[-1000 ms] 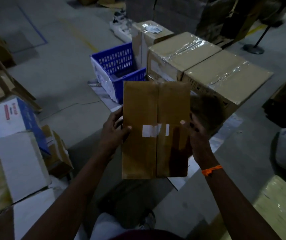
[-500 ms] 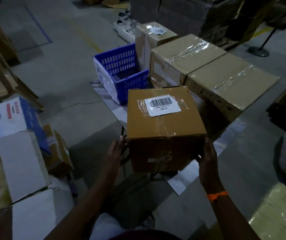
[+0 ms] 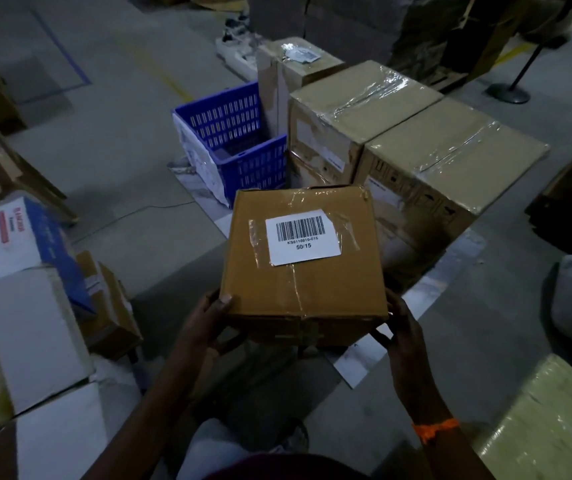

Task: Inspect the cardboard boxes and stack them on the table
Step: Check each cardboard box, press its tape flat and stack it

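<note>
A dim warehouse floor of grey concrete (image 3: 104, 140), seen from above by a person holding a box. Going from left to right: well to the left of the left hand lie white and blue printed cartons (image 3: 18, 271), with a small brown carton (image 3: 111, 306) just beside them. The left hand (image 3: 205, 323) grips the near left corner of a brown cardboard box (image 3: 298, 282), thumb on top and fingers curled under. The box is held in the air between both hands, its top face up and tilted slightly toward the viewer. On that face a white barcode label (image 3: 303, 237) reads "50/15" under clear tape. Beyond the left hand, on the floor, stands a blue slotted plastic crate (image 3: 236, 133). Beyond the held box, a row of large taped cardboard boxes (image 3: 450, 161) runs away to the upper left. The right hand (image 3: 400, 327) clasps the near right corner of the box; an orange thread (image 3: 435, 429) circles that wrist. Near and to the right of the right hand is a pale plastic-wrapped surface (image 3: 554, 427). Far off, a black stand base (image 3: 507, 93) rests on the floor.
</note>
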Demonstrator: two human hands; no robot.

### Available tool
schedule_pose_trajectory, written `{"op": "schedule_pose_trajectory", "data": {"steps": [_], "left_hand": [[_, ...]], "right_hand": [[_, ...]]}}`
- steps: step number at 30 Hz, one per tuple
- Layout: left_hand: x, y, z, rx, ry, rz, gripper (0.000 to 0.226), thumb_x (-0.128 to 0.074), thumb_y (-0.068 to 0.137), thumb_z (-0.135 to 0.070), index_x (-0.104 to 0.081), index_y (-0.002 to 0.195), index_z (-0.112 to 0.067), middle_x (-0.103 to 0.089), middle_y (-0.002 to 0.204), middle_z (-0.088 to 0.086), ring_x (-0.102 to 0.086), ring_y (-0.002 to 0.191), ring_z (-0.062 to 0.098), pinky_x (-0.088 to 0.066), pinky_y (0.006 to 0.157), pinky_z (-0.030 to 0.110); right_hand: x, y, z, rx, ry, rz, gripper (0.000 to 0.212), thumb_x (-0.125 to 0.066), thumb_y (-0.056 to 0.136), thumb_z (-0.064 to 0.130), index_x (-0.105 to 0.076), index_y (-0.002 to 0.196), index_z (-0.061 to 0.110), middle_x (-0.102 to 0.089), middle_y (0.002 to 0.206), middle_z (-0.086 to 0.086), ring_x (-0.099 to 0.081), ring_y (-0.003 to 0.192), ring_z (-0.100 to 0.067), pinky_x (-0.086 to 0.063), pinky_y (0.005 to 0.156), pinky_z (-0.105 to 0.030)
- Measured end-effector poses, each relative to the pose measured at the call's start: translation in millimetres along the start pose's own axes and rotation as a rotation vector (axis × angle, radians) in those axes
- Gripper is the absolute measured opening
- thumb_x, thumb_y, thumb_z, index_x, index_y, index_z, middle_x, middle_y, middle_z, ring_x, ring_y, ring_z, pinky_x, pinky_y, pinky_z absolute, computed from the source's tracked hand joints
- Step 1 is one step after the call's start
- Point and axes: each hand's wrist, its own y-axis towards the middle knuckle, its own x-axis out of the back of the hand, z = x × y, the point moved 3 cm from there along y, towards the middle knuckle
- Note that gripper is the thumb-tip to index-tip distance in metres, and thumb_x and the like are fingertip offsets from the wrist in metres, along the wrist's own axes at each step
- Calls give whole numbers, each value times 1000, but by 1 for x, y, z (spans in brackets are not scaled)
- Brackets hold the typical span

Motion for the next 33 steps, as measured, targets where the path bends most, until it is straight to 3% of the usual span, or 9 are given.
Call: {"op": "schedule_pose_trajectory", "data": {"steps": [3,5,10,16,20,22,25,28,33], "left_hand": [[15,-4,7,3,-59,-21,72,-86,65,-54,-62,125,-24,-74,115,-1,-72,105,17,-58,81,40],[19,-8,10,-8,-87,-19,42,-63,85,-37,-62,125,-23,-75,115,0,-72,106,18,-55,82,39],[17,-10,6,0,-106,-47,36,-56,87,-30,-63,120,-18,-69,117,5,-66,112,23,-55,87,45],[6,-4,-5,8,-37,-64,50,-60,85,-36,-59,131,-16,-62,130,7,-59,123,25,-54,93,48],[-2,-1,-25,-16,23,-74,57,-62,84,-45,-60,135,-22,-61,132,3,-57,126,25,-51,101,52],[-5,4,-39,-16,59,-72,51,-63,82,-48,-63,130,-31,-61,132,0,-55,125,24,-48,104,57],[-8,16,-61,-34,169,-43,39,-60,88,-47,-59,126,-41,-57,129,-5,-52,122,24,-53,93,52],[-6,35,-78,-71,252,-29,35,-59,96,-40,-57,131,-44,-53,132,-2,-47,124,27,-52,75,41],[-11,59,-96,-79,342,-38,47,-69,91,-42,-54,135,-44,-50,136,1,-47,124,27,-48,88,48]], "right_hand": [[-7,2,1,33,-50,72,75,-54,90,75,-58,143,22,-67,134,18,-63,126,-8,-54,105,-51],[-12,6,3,49,-69,85,91,-58,77,89,-59,140,24,-67,136,6,-63,127,-16,-53,105,-55],[-16,32,22,79,-95,88,104,-60,69,93,-54,146,23,-65,138,3,-63,127,-16,-53,107,-52],[-19,76,75,221,-175,146,93,-58,81,83,-42,155,29,-55,146,16,-58,129,-2,-58,99,-28],[-15,89,88,222,-141,198,70,-63,89,70,-53,147,33,-58,146,9,-57,135,-19,-52,107,-56],[-11,82,88,216,-109,209,65,-66,90,66,-58,144,31,-60,145,5,-57,135,-22,-49,109,-60],[-5,67,83,173,-125,296,60,-70,95,46,-51,149,28,-57,149,6,-54,139,-18,-46,113,-56],[2,55,72,84,-188,400,77,-75,90,20,-39,155,41,-53,148,27,-52,138,-3,-48,113,-45],[-17,37,63,67,-316,409,123,-90,57,66,-18,156,57,-38,150,38,-41,137,15,-42,109,-17]]}}
